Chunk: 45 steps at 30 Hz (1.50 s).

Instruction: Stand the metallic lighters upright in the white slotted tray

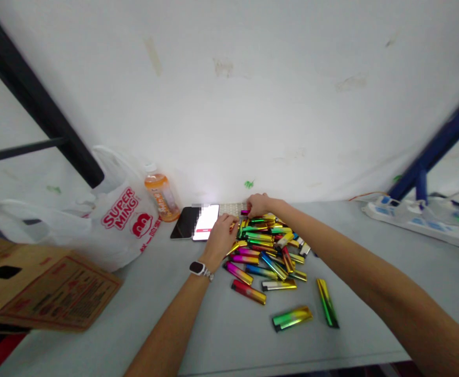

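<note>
Head camera: at left, a cardboard box (58, 293), a SUPER MING plastic bag (121, 230) and an orange drink bottle (162, 198). The left hand (224, 233) curls at the far left of the central heap of metallic lighters (259, 238); I cannot tell its grip. The right hand (258, 204) bends at the heap's far edge, against a magenta lighter (244, 212), grip unclear. A power strip (421, 224) lies right.
</note>
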### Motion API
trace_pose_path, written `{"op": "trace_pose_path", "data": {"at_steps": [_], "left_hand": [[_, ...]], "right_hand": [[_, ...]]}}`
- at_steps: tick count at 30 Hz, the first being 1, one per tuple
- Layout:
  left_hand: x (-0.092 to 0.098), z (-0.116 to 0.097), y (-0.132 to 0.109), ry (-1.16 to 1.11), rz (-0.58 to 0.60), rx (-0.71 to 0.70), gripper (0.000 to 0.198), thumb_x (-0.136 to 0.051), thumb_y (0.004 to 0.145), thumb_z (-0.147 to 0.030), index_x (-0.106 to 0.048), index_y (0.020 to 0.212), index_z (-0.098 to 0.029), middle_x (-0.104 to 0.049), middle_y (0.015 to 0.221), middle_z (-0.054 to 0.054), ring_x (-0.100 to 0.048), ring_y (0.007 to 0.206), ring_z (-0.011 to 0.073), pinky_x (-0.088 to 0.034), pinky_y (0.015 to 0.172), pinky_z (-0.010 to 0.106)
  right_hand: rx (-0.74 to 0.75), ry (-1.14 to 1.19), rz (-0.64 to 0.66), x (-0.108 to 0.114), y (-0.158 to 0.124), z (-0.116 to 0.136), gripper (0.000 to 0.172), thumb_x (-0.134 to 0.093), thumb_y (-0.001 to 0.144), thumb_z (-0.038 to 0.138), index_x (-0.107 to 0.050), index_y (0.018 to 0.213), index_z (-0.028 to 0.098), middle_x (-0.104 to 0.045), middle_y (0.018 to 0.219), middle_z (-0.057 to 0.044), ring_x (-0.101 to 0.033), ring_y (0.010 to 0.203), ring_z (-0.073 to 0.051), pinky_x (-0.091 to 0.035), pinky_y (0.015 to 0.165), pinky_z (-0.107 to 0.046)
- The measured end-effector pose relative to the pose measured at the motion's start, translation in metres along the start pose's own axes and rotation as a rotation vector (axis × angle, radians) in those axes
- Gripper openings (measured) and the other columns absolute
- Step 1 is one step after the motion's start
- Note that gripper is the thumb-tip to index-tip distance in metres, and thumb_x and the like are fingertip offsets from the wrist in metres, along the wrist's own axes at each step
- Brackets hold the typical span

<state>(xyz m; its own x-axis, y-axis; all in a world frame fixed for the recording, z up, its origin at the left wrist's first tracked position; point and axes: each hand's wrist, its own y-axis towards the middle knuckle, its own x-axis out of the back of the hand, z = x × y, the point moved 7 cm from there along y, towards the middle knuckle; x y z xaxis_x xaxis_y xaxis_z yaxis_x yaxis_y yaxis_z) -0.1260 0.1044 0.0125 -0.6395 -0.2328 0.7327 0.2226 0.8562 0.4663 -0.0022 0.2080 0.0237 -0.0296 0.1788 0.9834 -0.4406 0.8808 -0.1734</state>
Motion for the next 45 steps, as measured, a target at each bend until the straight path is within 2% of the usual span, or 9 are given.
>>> {"op": "trace_pose_path", "data": {"at_steps": [5, 10, 15, 18, 22, 25, 28, 32, 45], "left_hand": [[0.005, -0.004, 0.000, -0.029, -0.043, -0.027, 0.016, -0.049, 0.092, -0.022, -0.065, 0.090, -0.019, -0.063, 0.093, 0.006, -0.059, 0.094, 0.0211, -0.050, 0.086, 0.036], [0.010, -0.018, -0.001, -0.129, -0.093, -0.082, 0.016, -0.049, 0.093, -0.022, -0.065, 0.093, -0.021, -0.064, 0.094, 0.005, -0.060, 0.094, 0.0194, -0.049, 0.087, 0.035], [0.006, -0.036, -0.004, -0.186, -0.109, -0.102, 0.016, -0.049, 0.093, -0.024, -0.063, 0.088, -0.019, -0.064, 0.089, 0.004, -0.060, 0.090, 0.0183, -0.047, 0.083, 0.033], [0.001, -0.042, -0.005, -0.208, -0.104, -0.100, 0.016, -0.050, 0.093, -0.024, -0.062, 0.085, -0.019, -0.063, 0.087, 0.004, -0.060, 0.088, 0.0178, -0.047, 0.082, 0.032], [-0.002, -0.046, -0.007, -0.218, -0.099, -0.096, 0.016, -0.050, 0.093, -0.026, -0.062, 0.084, -0.018, -0.063, 0.086, 0.004, -0.059, 0.087, 0.0178, -0.046, 0.082, 0.032], [-0.002, -0.051, -0.008, -0.223, -0.091, -0.117, 0.017, -0.049, 0.093, -0.026, -0.061, 0.083, -0.019, -0.063, 0.086, 0.004, -0.059, 0.087, 0.0182, -0.046, 0.082, 0.033], [-0.004, -0.060, -0.010, -0.234, -0.063, -0.167, 0.017, -0.049, 0.094, -0.025, -0.060, 0.083, -0.019, -0.062, 0.086, 0.004, -0.058, 0.087, 0.0178, -0.046, 0.082, 0.033], [-0.011, -0.070, -0.014, -0.229, -0.037, -0.207, 0.016, -0.049, 0.094, -0.025, -0.060, 0.084, -0.019, -0.062, 0.088, 0.005, -0.058, 0.088, 0.0180, -0.046, 0.083, 0.034], [-0.020, -0.076, -0.015, -0.243, 0.011, -0.211, 0.016, -0.048, 0.093, -0.023, -0.061, 0.085, -0.019, -0.063, 0.093, 0.006, -0.058, 0.091, 0.0191, -0.047, 0.085, 0.036]], "right_hand": [[0.152, 0.157, -0.240, 0.014, -0.008, 0.001, 0.021, -0.062, 0.082, 0.033, -0.067, 0.093, 0.016, -0.071, 0.092, -0.010, -0.063, 0.084, -0.023, -0.043, 0.076, -0.031], [0.256, 0.771, -0.633, 0.033, -0.062, -0.004, 0.026, -0.046, 0.094, 0.044, -0.055, 0.093, 0.019, -0.068, 0.084, -0.005, -0.060, 0.074, -0.017, -0.046, 0.070, -0.029], [0.150, 1.484, -0.751, 0.010, -0.109, -0.012, 0.034, -0.055, 0.086, 0.057, -0.049, 0.089, 0.023, -0.063, 0.077, 0.001, -0.061, 0.066, -0.014, -0.051, 0.060, -0.027], [0.061, 1.685, -0.773, -0.011, -0.120, -0.019, 0.036, -0.056, 0.084, 0.058, -0.051, 0.096, 0.025, -0.059, 0.071, 0.004, -0.057, 0.056, -0.012, -0.049, 0.051, -0.025], [0.013, 1.721, -0.753, -0.027, -0.124, -0.025, 0.036, -0.057, 0.084, 0.058, -0.054, 0.091, 0.023, -0.039, 0.053, 0.009, -0.034, 0.040, -0.007, -0.028, 0.036, -0.018], [-0.053, 1.656, -0.719, -0.034, -0.125, -0.025, 0.045, -0.052, 0.085, 0.063, -0.051, 0.071, 0.020, -0.030, 0.049, 0.009, -0.024, 0.039, -0.006, -0.018, 0.036, -0.021], [-0.103, 1.474, -0.801, -0.033, -0.132, -0.024, 0.051, -0.052, 0.084, 0.064, -0.043, 0.059, 0.020, -0.032, 0.049, 0.007, -0.027, 0.043, -0.007, -0.022, 0.040, -0.024], [-0.094, 1.280, -0.914, -0.030, -0.139, -0.022, 0.049, -0.052, 0.086, 0.059, -0.043, 0.058, 0.020, -0.035, 0.052, 0.005, -0.031, 0.050, -0.009, -0.025, 0.047, -0.025], [-0.147, 1.027, -0.997, -0.028, -0.127, -0.027, 0.030, -0.042, 0.086, 0.036, -0.041, 0.060, 0.021, -0.040, 0.053, 0.006, -0.037, 0.054, -0.011, -0.027, 0.055, -0.026]]}}
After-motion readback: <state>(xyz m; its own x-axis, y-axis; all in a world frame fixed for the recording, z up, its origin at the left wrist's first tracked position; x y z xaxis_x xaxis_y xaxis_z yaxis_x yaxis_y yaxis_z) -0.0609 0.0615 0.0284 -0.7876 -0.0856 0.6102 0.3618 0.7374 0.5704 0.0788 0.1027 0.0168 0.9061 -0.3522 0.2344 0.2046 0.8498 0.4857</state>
